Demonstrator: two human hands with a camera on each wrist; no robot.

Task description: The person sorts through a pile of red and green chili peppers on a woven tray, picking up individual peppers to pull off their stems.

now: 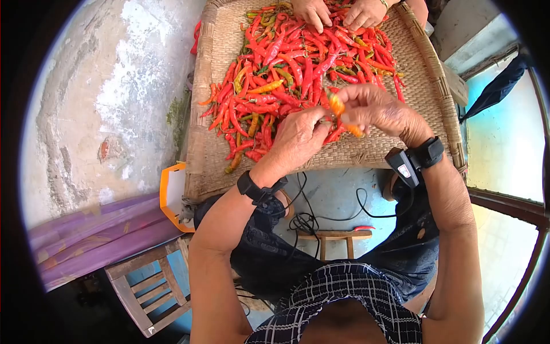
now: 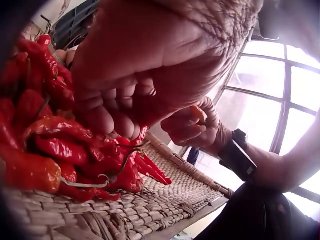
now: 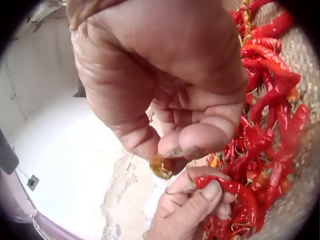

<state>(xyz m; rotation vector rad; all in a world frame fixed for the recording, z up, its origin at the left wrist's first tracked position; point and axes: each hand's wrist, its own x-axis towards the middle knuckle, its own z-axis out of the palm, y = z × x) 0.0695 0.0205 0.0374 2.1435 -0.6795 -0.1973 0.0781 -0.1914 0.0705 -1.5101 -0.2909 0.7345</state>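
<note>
A heap of red chili peppers (image 1: 275, 74), with some yellow and green ones among them, lies on a woven tray (image 1: 378, 159). My left hand (image 1: 301, 137) is low over the near side of the heap. Its thumb and finger pinch a red chili pepper (image 3: 240, 189), seen in the right wrist view. Just to its right, my right hand (image 1: 384, 109) is raised above the tray. Between its thumb and fingertips it pinches an orange-yellow chili pepper (image 1: 337, 105). In the right wrist view only the end of that pepper shows beneath the fingers.
Another person's hands (image 1: 366, 11) work at the heap's far side. A weathered wall (image 1: 114, 86) stands on the left, a window (image 1: 507, 126) on the right. Below the tray are black cables (image 1: 306, 221), a small wooden stool (image 1: 335, 235) and an orange-edged box (image 1: 173, 195).
</note>
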